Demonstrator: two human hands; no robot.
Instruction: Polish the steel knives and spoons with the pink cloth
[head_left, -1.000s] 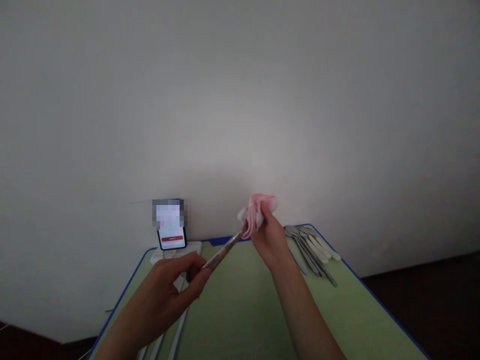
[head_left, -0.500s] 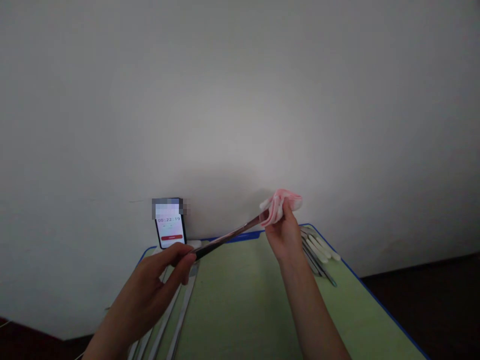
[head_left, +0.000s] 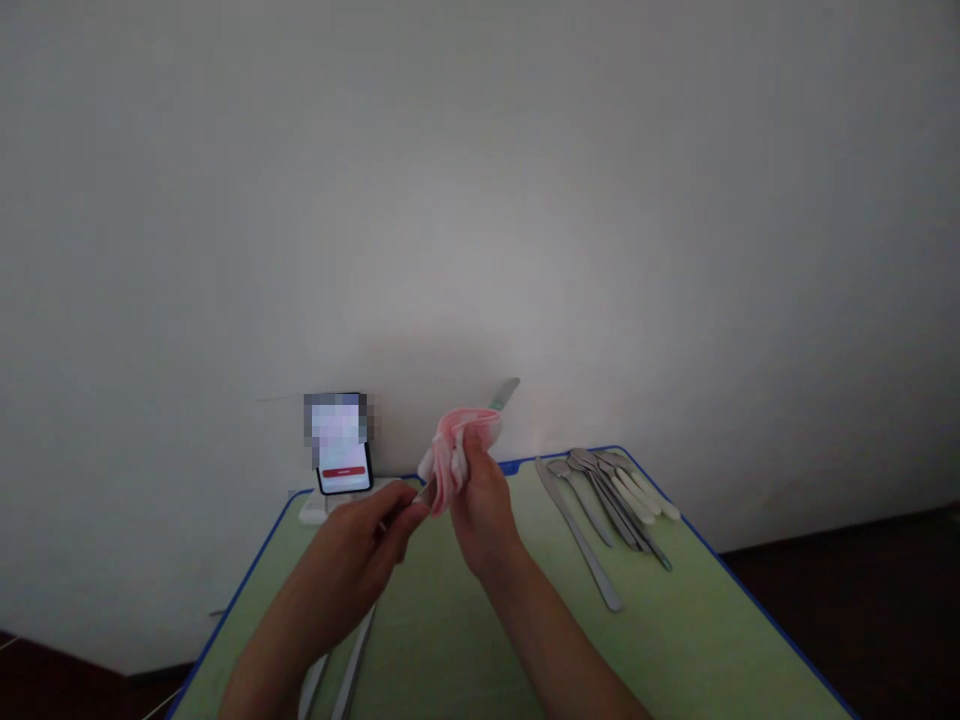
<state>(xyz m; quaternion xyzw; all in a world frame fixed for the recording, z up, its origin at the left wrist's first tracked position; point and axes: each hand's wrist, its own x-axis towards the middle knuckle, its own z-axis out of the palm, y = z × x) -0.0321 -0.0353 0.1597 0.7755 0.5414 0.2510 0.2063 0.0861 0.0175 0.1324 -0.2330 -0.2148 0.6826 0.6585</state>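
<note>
Pinched in the fingers of my left hand (head_left: 364, 545) is the handle end of a table knife (head_left: 506, 393). My right hand (head_left: 484, 515) grips a pink and white cloth (head_left: 454, 450) folded around the middle of that knife. The blade's rounded tip sticks out beyond the cloth, up and to the right, in front of the wall. Cloth and fingers hide most of the knife's length. Both hands are close together above the green table (head_left: 442, 640).
On the table's right lie a long knife (head_left: 581, 540), a spoon (head_left: 585, 500), a pile of metal cutlery (head_left: 619, 510) and white-handled pieces (head_left: 637, 497). More long metal pieces (head_left: 354, 660) lie under my left forearm. A phone (head_left: 345, 465) leans at the back left before the wall (head_left: 480, 200).
My right hand has brought the cloth left and down along the knife, close to my left hand, so the blade tip now shows. My left hand has shifted slightly right.
</note>
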